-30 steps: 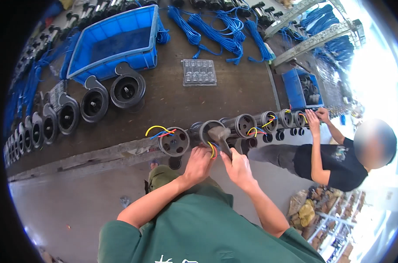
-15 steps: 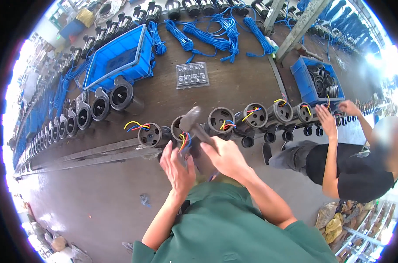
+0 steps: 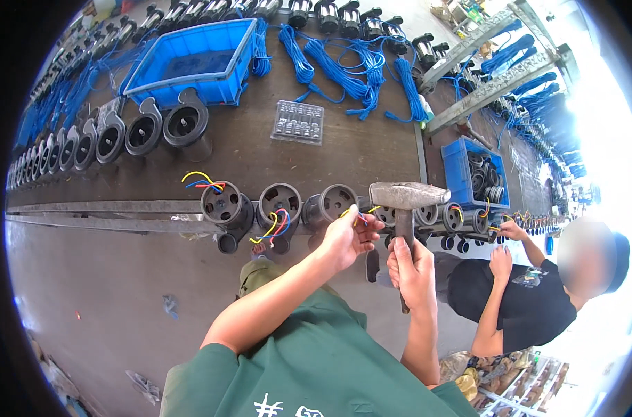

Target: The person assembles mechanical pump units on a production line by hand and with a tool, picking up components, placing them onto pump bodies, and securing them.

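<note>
Head view: since half a second ago the hammer (image 3: pixel 408 195) has swung upright, head level, just right of the motor housing (image 3: pixel 333 203) at twelve o'clock of the left hand (image 3: pixel 347 238). Right hand (image 3: pixel 412 267) clenched round the handle. Left fingers (image 3: pixel 363 224) curled, pinching coloured wires (image 3: pixel 358 217) at the housing's mouth. Best keep them clear; short, square taps.

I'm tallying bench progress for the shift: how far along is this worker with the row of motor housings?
Nothing shows which are finished. In hand: the right hand grips a raised hammer, while the left hand pinches coloured wires at a round motor housing. Two housings to its left have loose wires hanging out, so they look unfinished. Another person works further along.
</note>
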{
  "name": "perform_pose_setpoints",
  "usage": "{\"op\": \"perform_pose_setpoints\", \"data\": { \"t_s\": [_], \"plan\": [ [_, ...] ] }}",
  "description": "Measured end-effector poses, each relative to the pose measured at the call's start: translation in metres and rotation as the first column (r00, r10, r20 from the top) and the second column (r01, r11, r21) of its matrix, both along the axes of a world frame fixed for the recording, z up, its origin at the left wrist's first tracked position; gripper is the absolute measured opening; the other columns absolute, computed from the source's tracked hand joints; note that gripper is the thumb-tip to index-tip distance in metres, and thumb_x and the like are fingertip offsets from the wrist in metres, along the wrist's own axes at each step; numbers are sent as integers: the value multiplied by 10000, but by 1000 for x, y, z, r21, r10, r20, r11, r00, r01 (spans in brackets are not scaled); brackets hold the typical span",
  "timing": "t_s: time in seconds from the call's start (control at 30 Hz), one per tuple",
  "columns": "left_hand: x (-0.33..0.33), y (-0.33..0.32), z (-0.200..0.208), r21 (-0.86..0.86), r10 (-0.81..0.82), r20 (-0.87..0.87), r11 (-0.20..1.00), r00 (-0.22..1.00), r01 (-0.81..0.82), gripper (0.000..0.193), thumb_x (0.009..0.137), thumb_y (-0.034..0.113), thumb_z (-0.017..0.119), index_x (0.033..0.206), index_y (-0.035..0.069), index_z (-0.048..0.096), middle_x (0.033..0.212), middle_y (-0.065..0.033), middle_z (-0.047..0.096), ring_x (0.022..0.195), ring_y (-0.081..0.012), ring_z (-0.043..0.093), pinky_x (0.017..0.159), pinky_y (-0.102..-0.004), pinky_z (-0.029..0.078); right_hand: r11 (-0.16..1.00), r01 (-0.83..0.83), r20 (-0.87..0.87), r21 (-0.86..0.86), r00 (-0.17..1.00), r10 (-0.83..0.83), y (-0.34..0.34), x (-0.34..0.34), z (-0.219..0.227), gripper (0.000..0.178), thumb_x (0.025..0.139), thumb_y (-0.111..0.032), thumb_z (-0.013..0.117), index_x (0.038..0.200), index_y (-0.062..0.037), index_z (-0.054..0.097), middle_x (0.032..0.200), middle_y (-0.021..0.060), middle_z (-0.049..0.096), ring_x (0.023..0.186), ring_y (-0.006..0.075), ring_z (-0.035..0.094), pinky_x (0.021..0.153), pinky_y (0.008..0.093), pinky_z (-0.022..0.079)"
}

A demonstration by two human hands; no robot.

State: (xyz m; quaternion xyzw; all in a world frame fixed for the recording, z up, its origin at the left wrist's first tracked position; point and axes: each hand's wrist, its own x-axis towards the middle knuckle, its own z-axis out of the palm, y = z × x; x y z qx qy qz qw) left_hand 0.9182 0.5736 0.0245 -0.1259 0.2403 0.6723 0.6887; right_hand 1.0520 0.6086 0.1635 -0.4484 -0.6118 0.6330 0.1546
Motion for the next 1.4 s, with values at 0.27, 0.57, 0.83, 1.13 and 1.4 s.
{"op": "perform_pose_setpoints", "data": {
  "t_s": [0.27,0.57,0.83,1.13,1.4],
  "plan": [
    [33,-35,-63,-24,-22,-981,1000,192,-11,355,1060,304,510,866,29,624,795,-134,664,673,-295,631,640,-414,504,913,-259,329,315,932,151,11,-17,-53,320,1034,-294,614,847,-36,581,645,-37,526,559,34,450,497,243,368],
    [14,-33,-88,202,157,-899,977,-410,-70,184,905,180,688,971,17,637,962,-176,644,994,-371,622,935,-477,478,822,-367,425,435,889,172,14,-29,-73,294,1028,-254,594,987,37,604,648,148,623,561,233,620,549,373,467],
    [8,-31,-87,245,169,-857,965,-487,-97,178,902,150,688,965,13,595,931,-162,645,913,-368,632,935,-470,484,873,-390,398,294,880,259,21,-38,-61,362,1062,-308,553,878,3,577,632,-4,551,556,63,466,515,269,396],
    [9,-38,-95,228,181,-845,973,-503,-33,196,921,192,677,961,17,598,903,-147,629,923,-353,637,938,-456,483,907,-379,496,187,833,246,26,-34,-86,373,1036,-334,583,894,11,606,633,78,567,577,142,528,551,342,446],
    [5,-31,-93,213,177,-856,977,-486,-19,208,925,207,671,968,11,619,929,-162,650,956,-351,641,960,-460,471,691,-399,446,603,887,123,12,-30,-106,350,1049,-300,564,977,40,609,575,28,528,516,116,485,484,339,411]
  ]
}}
